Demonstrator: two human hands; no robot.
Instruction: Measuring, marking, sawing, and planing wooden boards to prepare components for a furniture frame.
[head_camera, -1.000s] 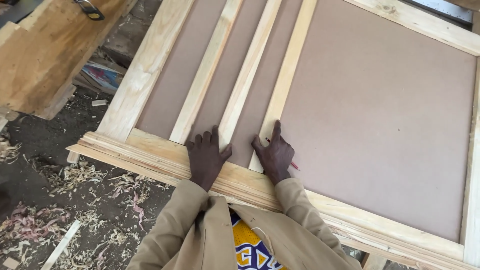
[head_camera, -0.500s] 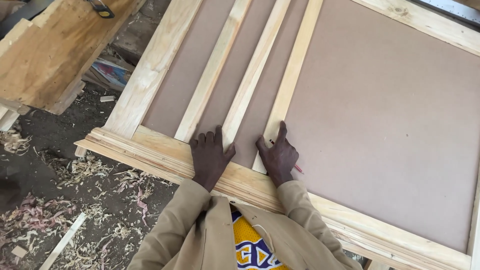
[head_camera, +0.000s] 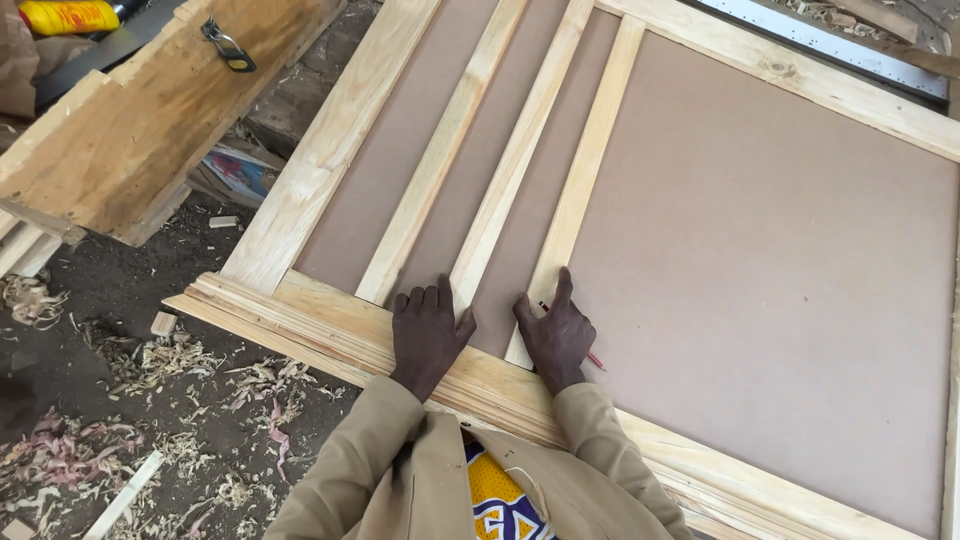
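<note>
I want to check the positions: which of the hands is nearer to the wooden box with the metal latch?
Left. The left hand lies flat on the frame's bottom rail, on the side toward the wooden box. The right hand rests farther away, beside the rightmost slat.
</note>
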